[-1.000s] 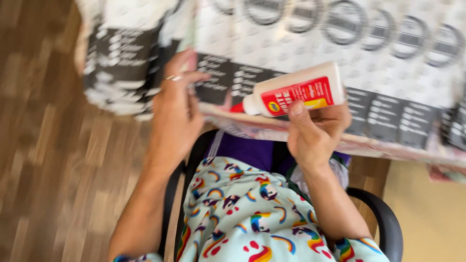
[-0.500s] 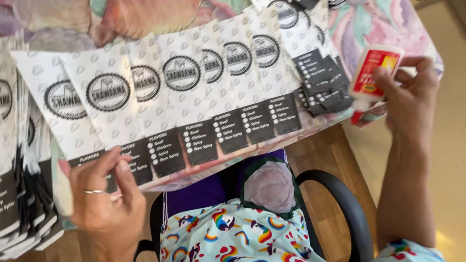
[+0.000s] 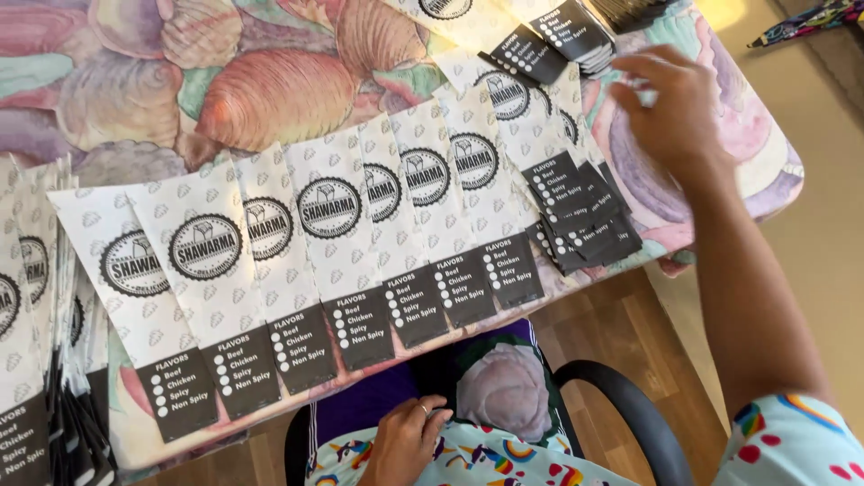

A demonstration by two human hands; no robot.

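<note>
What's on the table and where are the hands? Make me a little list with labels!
Table: flowery cloth
Main things: row of paper bags, white with black ends, overlapping
Other piles: side stack; far stack
Left hand: empty, on the lap
Right hand: open, over the bags at the right end
Seat: black chair

Overlapping paper sleeves (image 3: 337, 229) lie fanned across the shell-patterned tablecloth (image 3: 180, 81).
</note>
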